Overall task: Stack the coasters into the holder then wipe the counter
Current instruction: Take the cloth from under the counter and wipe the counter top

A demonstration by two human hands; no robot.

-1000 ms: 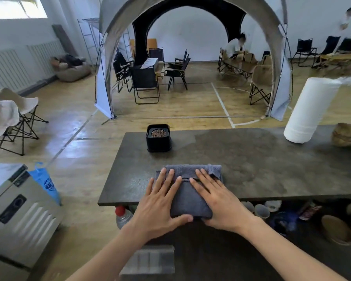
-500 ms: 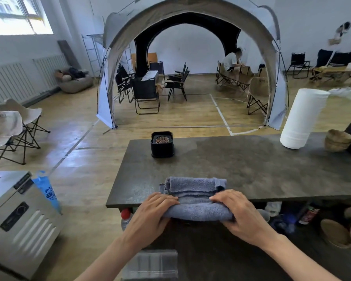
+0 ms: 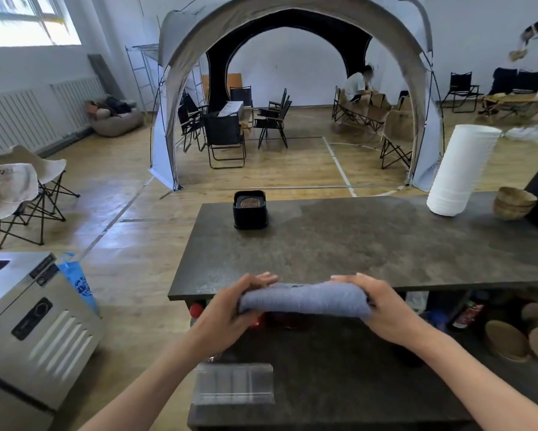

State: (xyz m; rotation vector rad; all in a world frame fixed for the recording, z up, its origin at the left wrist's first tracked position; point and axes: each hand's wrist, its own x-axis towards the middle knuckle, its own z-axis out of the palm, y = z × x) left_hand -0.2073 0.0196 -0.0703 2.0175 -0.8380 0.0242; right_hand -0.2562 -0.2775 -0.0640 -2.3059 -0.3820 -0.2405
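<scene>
Fingers (image 3: 263, 279) curl over the top of the grey cloth (image 3: 305, 301), pressed together, thumbs hidden beneath. Left hand (image 3: 230, 312) clamps one end, right hand (image 3: 385, 306) the other, at the counter (image 3: 354, 244) near edge. Soft, light and floppy by the look of it, so gripping both ends suits it. Coasters (image 3: 249, 202) sit in the black holder (image 3: 250, 213) at the far edge.

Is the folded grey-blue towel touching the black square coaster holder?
Apart. Head view shows bare dark counter between the towel, held at the near edge, and the holder.
</scene>
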